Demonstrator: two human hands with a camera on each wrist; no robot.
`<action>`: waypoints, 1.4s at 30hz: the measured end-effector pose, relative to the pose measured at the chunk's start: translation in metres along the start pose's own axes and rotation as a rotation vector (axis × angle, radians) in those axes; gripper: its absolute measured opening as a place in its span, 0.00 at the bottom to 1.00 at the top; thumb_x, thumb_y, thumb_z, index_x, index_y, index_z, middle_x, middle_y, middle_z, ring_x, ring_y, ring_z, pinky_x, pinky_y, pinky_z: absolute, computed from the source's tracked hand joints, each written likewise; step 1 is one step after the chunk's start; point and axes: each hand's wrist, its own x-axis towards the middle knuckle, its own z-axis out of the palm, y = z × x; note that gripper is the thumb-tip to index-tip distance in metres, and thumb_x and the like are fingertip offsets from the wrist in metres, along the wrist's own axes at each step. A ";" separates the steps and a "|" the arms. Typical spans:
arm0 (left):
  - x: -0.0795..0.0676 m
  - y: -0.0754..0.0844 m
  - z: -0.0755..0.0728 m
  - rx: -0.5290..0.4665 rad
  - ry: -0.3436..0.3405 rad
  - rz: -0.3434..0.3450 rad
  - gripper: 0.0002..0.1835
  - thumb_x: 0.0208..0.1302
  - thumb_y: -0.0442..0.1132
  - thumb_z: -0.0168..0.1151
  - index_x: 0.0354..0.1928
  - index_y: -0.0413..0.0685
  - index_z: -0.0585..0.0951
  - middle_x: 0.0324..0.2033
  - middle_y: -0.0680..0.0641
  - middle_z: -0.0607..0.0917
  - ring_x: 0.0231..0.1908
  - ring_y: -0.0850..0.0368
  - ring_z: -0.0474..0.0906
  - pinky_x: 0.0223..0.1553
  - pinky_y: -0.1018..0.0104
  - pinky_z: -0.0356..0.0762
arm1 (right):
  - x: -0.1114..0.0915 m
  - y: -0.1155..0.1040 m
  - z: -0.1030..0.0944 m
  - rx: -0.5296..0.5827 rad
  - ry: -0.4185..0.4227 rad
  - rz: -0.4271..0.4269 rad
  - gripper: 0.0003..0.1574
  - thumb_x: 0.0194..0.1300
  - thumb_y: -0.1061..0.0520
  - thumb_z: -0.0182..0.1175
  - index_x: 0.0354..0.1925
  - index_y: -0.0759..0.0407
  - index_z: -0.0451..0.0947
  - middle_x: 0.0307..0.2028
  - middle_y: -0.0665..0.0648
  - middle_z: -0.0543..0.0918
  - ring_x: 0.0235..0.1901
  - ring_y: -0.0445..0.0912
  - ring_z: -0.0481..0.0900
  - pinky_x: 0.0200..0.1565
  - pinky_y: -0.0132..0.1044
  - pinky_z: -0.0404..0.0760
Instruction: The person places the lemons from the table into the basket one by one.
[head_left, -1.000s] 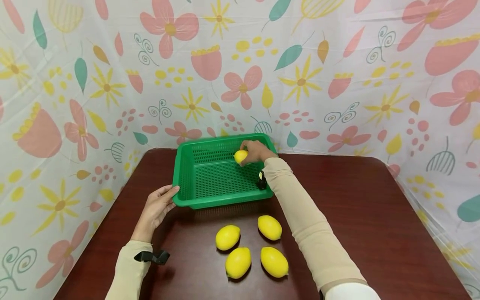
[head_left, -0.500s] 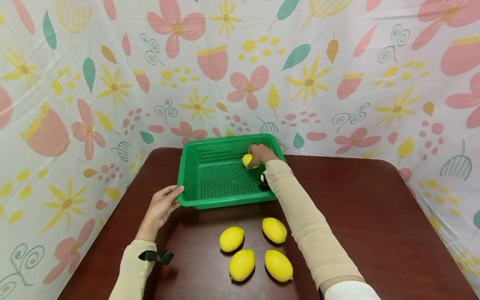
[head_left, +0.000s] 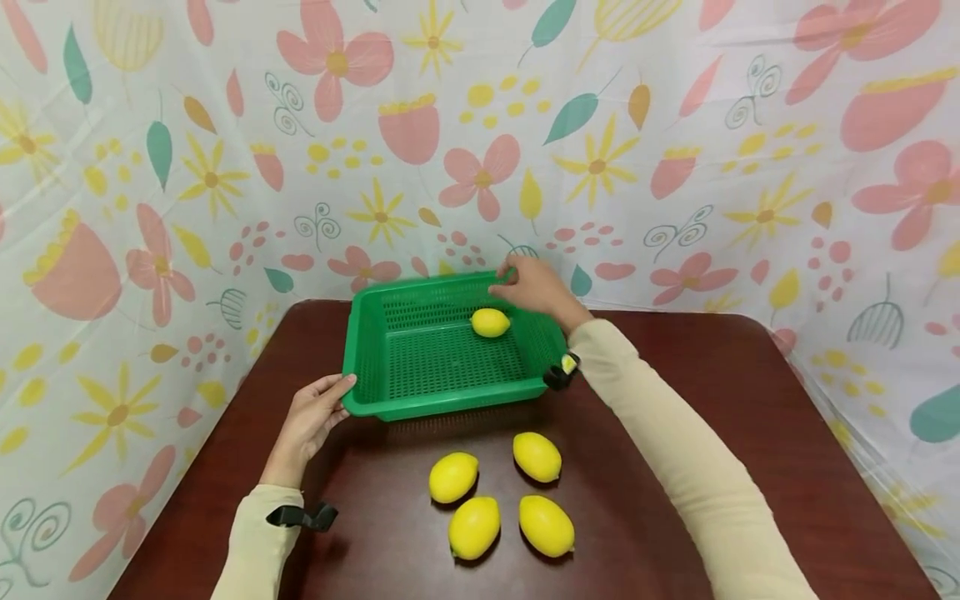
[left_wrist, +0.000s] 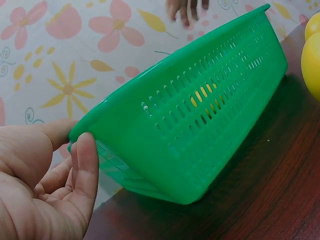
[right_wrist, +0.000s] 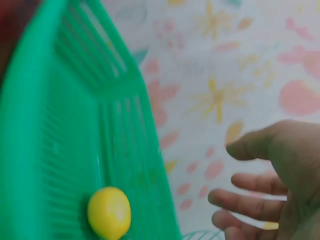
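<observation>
A green slotted plastic basket (head_left: 442, 406) sits at the back of the dark table. One lemon (head_left: 491, 322) lies inside it, near the back right; the right wrist view shows this lemon (right_wrist: 109, 213) beside the slotted wall. My left hand (head_left: 311, 417) grips the basket's front left corner, thumb on the rim and fingers below, as the left wrist view shows with the hand (left_wrist: 55, 185) at the corner. My right hand (head_left: 542, 289) hovers over the back right rim with nothing in it. Its fingers are loosely spread in the right wrist view.
Several lemons lie on the table (head_left: 675, 433) in front of the basket, among them a front right lemon (head_left: 547, 526) and a back left lemon (head_left: 453, 477). A floral curtain (head_left: 480, 125) hangs right behind and to the left of the basket.
My right hand has let go of the lemon inside the basket and risen up and right over the rim. My left hand keeps its grip on the corner.
</observation>
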 end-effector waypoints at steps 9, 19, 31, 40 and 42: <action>-0.006 -0.002 -0.005 -0.005 -0.005 0.006 0.24 0.73 0.48 0.65 0.60 0.40 0.74 0.29 0.56 0.79 0.28 0.65 0.74 0.36 0.72 0.81 | -0.121 -0.002 0.007 0.037 0.100 -0.045 0.17 0.70 0.47 0.67 0.51 0.55 0.81 0.46 0.56 0.87 0.41 0.49 0.83 0.41 0.46 0.83; -0.004 -0.001 -0.005 -0.024 0.001 0.017 0.20 0.73 0.47 0.65 0.57 0.43 0.74 0.30 0.57 0.79 0.28 0.66 0.73 0.35 0.74 0.80 | -0.215 0.016 0.046 -0.064 0.195 -0.038 0.18 0.62 0.49 0.74 0.47 0.52 0.83 0.42 0.48 0.86 0.40 0.43 0.81 0.41 0.42 0.82; -0.001 -0.002 0.001 -0.051 -0.011 0.024 0.15 0.73 0.46 0.65 0.51 0.45 0.77 0.28 0.57 0.80 0.27 0.66 0.74 0.32 0.75 0.79 | -0.271 0.013 0.094 -0.157 0.068 -0.065 0.29 0.57 0.34 0.75 0.50 0.48 0.84 0.44 0.45 0.85 0.42 0.40 0.77 0.37 0.36 0.81; -0.001 -0.003 0.001 -0.064 -0.020 0.013 0.16 0.72 0.47 0.66 0.53 0.45 0.77 0.29 0.57 0.81 0.27 0.66 0.75 0.33 0.75 0.79 | -0.280 0.012 0.113 -0.201 0.022 0.006 0.39 0.55 0.25 0.71 0.54 0.47 0.83 0.45 0.44 0.84 0.43 0.40 0.75 0.37 0.40 0.80; -0.001 -0.003 0.002 -0.067 -0.018 0.013 0.15 0.72 0.47 0.66 0.52 0.46 0.78 0.29 0.56 0.81 0.28 0.66 0.75 0.33 0.75 0.79 | -0.280 0.012 0.115 -0.198 0.017 0.014 0.39 0.54 0.26 0.72 0.54 0.47 0.83 0.45 0.44 0.84 0.42 0.39 0.75 0.37 0.39 0.79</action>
